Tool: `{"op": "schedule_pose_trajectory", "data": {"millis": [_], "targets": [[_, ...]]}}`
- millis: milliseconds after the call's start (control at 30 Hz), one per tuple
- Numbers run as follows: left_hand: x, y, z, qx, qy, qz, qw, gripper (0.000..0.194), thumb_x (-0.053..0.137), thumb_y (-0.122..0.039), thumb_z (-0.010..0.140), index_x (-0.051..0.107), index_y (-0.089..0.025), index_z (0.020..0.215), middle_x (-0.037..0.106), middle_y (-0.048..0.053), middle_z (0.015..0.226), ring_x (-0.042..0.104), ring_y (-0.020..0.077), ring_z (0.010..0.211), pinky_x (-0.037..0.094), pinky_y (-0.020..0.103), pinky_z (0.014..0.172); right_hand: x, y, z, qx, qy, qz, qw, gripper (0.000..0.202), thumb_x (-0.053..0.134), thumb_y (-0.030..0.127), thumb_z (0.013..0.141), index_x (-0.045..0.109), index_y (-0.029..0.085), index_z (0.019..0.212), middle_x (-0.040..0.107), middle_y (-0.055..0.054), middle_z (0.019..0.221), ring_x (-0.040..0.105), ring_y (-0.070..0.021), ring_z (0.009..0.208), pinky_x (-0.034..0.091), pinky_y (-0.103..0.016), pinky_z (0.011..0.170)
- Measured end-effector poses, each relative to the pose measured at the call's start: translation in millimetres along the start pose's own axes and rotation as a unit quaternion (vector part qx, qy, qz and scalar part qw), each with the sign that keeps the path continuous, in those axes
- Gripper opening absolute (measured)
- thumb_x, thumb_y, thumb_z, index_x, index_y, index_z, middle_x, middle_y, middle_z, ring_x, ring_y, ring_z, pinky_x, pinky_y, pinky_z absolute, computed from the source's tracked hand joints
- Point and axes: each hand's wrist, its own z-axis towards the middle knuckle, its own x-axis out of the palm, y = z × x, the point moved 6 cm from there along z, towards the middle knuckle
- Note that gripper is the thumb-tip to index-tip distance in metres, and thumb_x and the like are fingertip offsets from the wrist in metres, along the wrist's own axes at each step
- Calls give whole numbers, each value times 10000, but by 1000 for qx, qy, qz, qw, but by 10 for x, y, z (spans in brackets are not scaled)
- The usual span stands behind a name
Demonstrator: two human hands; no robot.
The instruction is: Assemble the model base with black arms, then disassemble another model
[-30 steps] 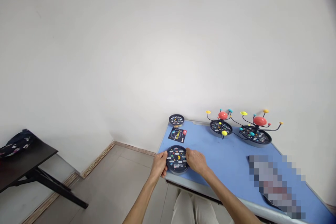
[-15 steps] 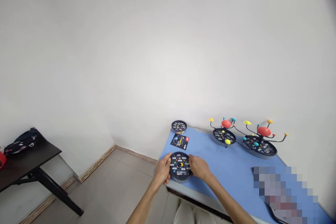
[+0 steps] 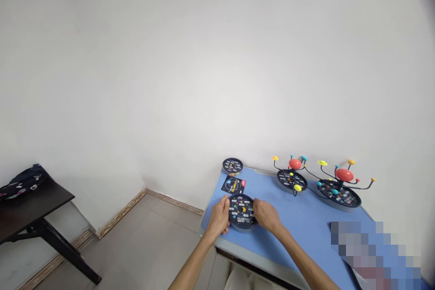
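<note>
Between my two hands is a round dark tray [image 3: 242, 210] with a printed planet picture and a raised rim, near the front left of the blue table [image 3: 292, 231]. My left hand [image 3: 219, 216] grips its left rim, thumb on top and fingers curled under the side. On the opposite side my right hand [image 3: 266, 214] is closed on the right rim. Just beyond the tray lies a black printed card [image 3: 233, 184] with yellow lettering. A second round tray [image 3: 233, 165] sits at the far left corner, with small yellowish pieces by its lower edge.
Two planet models, a nearer-left one [image 3: 295, 164] and one farther right [image 3: 344, 175], stand along the wall with thin arms sticking out. A pixelated patch [image 3: 370, 249] covers the table's right part. A dark table [image 3: 41, 204] with a patterned bag [image 3: 23, 181] stands at left.
The tray, with both hands on its rim, has shifted slightly right and away from the table's front edge. The view has also moved a little. Both hands keep their hold.
</note>
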Motion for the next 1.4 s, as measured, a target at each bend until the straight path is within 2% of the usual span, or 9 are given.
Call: {"op": "schedule_pose_trajectory", "data": {"millis": [133, 267, 367, 433, 533, 733, 900, 1233, 1400], "targets": [[144, -162, 242, 8, 13, -53, 999, 536, 289, -396, 1000, 360, -171, 1481, 492, -80, 503, 542, 114, 397, 416, 181, 393, -136, -270, 221, 49, -1, 38, 998, 314, 373, 87, 907, 671, 96, 1007, 756, -156, 859, 706, -248, 961, 431, -269, 685], [274, -220, 449, 25, 12, -57, 998, 499, 384, -439, 975, 484, -155, 1373, 508, -74, 529, 518, 103, 379, 410, 189, 402, -271, -470, 487, 100, -17, 77, 992, 323, 376, 98, 891, 698, 111, 907, 753, -154, 791, 716, -251, 918, 439, -269, 668], [324, -164, 558, 26, 11, -32, 999, 427, 382, -369, 981, 538, -148, 1311, 566, -34, 572, 531, 121, 389, 428, 222, 417, -325, -558, 675, 133, -31, 102, 985, 343, 380, 116, 881, 722, 126, 851, 754, -166, 805, 719, -262, 913, 458, -279, 678], [270, -158, 624, 51, -25, 13, 998, 377, 377, -303, 981, 585, -157, 1259, 654, 28, 680, 625, 156, 522, 501, 259, 523, -335, -598, 790, 150, -37, 117, 981, 324, 412, 111, 852, 736, 121, 843, 753, -180, 825, 719, -269, 923, 471, -288, 694], [102, -252, 726, 134, -114, 102, 979, 335, 406, -230, 961, 638, -157, 1191, 708, 119, 1010, 682, 220, 946, 529, 325, 854, -326, -643, 932, 174, -41, 135, 975, 289, 467, 93, 795, 751, 101, 846, 748, -207, 848, 720, -287, 927, 488, -306, 702], [-53, -387, 1044, 194, -193, 212, 938, 481, 393, -139, 925, 506, -161, 1391, 447, 149, 1474, 507, 256, 1289, 406, 404, 1083, -302, -675, 1115, 199, -43, 161, 966, 285, 468, 76, 795, 749, 71, 843, 746, -218, 845, 718, -294, 945, 491, -297, 691], [27, -353, 1259, 207, -159, 254, 931, 556, 404, -116, 909, 433, -194, 1459, 293, 130, 1587, 469, 284, 1323, 397, 439, 1086, -277, -691, 1250, 205, -47, 178, 961, 296, 449, 78, 815, 744, 73, 822, 743, -206, 799, 731, -266, 851, 492, -288, 678], [113, -296, 1288, 230, -136, 324, 908, 554, 393, -106, 917, 429, -185, 1464, 358, 125, 1562, 446, 288, 1347, 389, 462, 1084, -217, -660, 1398, 191, -46, 202, 959, 321, 417, 88, 838, 736, 75, 855, 737, -163, 716, 711, -205, 649, 481, -259, 643], [99, -304, 1319, 227, -123, 319, 912, 543, 407, -122, 926, 424, -181, 1466, 361, 139, 1559, 409, 279, 1384, 388, 438, 1091, -303, -606, 1335, 181, -56, 196, 962, 423, 306, 171, 957, 713, 70, 906, 741, -164, 743, 709, -192, 672, 478, -243, 641]]}}
